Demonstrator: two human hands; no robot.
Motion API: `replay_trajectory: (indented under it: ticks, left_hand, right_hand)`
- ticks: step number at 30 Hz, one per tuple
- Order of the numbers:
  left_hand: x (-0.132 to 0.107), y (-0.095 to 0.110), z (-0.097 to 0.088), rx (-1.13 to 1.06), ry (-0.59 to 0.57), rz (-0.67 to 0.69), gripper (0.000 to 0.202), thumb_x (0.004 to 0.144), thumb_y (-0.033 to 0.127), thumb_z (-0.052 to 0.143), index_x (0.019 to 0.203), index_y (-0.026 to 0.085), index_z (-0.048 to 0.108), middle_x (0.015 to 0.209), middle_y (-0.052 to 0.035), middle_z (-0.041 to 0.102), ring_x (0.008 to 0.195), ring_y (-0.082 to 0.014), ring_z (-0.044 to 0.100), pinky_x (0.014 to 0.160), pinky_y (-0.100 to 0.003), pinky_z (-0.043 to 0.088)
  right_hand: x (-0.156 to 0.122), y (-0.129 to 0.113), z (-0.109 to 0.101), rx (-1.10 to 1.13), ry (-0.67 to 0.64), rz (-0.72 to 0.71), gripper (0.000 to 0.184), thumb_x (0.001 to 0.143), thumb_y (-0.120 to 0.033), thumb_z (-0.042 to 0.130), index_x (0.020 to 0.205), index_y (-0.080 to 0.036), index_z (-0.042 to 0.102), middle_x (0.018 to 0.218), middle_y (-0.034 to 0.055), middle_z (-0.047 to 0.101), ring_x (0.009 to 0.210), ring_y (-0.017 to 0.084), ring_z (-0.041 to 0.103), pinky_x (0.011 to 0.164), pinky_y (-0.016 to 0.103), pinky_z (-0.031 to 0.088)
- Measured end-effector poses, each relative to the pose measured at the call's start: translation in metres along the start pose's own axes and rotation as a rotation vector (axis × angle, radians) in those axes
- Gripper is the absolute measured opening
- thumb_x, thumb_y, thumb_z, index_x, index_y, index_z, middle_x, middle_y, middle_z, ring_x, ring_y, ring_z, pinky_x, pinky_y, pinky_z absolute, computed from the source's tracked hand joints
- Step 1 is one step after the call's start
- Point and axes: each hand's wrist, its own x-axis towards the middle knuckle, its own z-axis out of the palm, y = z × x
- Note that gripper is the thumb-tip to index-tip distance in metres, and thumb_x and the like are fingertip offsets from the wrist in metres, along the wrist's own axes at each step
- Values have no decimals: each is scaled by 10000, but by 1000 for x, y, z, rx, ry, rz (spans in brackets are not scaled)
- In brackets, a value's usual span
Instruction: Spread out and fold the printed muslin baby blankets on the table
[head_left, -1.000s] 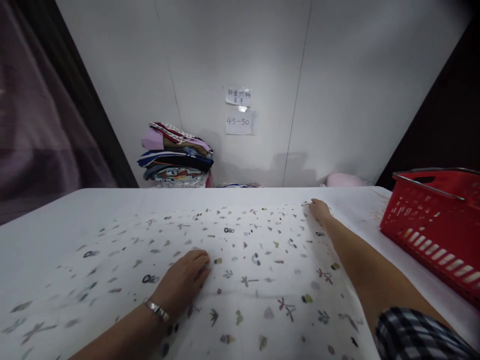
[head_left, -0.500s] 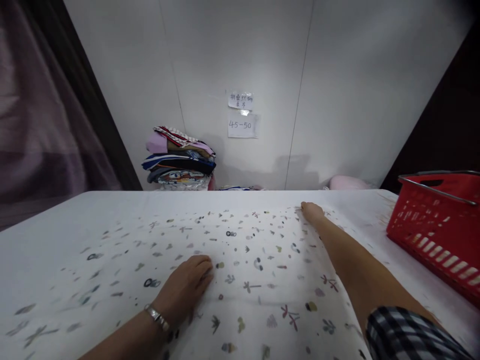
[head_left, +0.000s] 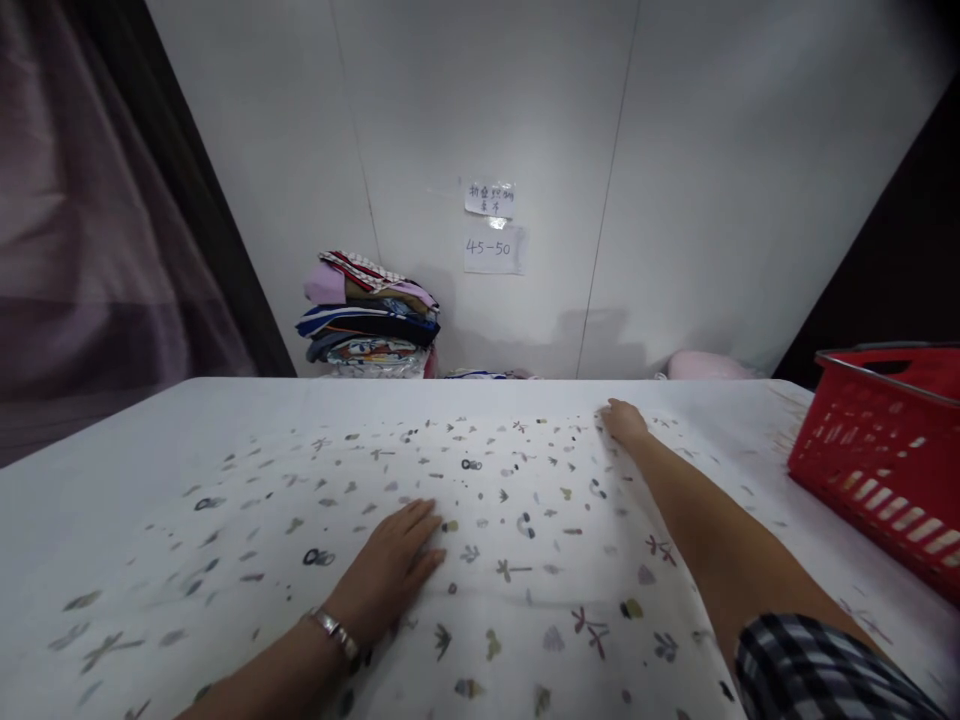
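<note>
A white cloth [head_left: 517, 620] printed with small plants, rainbows and other motifs is spread over the white table. My left hand [head_left: 401, 560], with a metal band at its wrist, lies on it palm down, fingers apart. Out at the far right part of the cloth, my right hand [head_left: 624, 424] has its fingers bent and closed on the fabric; the fingertips are partly hidden. Along my right forearm the cloth forms a folded edge, and more of the print shows beyond it on the right.
A red plastic basket [head_left: 885, 450] with a metal handle stands at the table's right side. Behind the far edge rises a stack of folded fabrics [head_left: 371, 320], with a pink bundle [head_left: 705, 366] farther right. Paper signs [head_left: 493, 248] hang on the wall. A curtain [head_left: 97, 260] hangs left.
My left hand has spread its fingers and flattened on the cloth. My right hand stays at the far right part with a slight shift of its fingers. The view has turned slightly left.
</note>
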Motion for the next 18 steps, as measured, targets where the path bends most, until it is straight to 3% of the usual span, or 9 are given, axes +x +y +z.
replay_trajectory:
  ticks: [3,8,12,15,18]
  left_hand:
    - [1,2,-1,24,-33,10,421,876,433,442,1224,223,552,1384,-84,462,1282,-281,403,1036,-493,365]
    - [2,3,3,81,-101,26,475,897,475,390,1297,237,484,1408,-80,431,1301,-257,377,1051,-487,329]
    - [0,4,7,83,-76,29,468,908,461,372,1313,245,464,1419,-73,417,1315,-250,353,1060,-485,305]
    - [-1,7,5,75,-85,16,462,913,452,361,1308,237,467,1424,-73,409,1321,-257,342,1060,-493,301]
    - [0,9,3,67,-87,6,460,915,447,358,1307,232,467,1419,-77,416,1317,-263,346,1056,-503,303]
  right_hand:
    - [-15,-1,2,-23,-12,-67,429,889,-286,436,1285,-129,486,1242,151,552,1159,249,488,908,315,389]
    - [-33,-13,6,-47,-19,-234,304,925,-302,380,1102,-182,596,1183,103,572,1148,215,465,925,331,359]
    - [-30,-30,3,-65,1,-299,329,923,-195,353,1151,-185,589,1231,114,537,1177,226,426,937,318,341]
    - [-24,-50,5,-74,-54,-383,292,910,-186,394,1058,-213,644,1145,90,580,1109,207,477,868,262,378]
    - [-21,-66,9,-101,-88,-386,264,902,-174,407,970,-174,662,1067,125,584,1037,225,526,804,271,409]
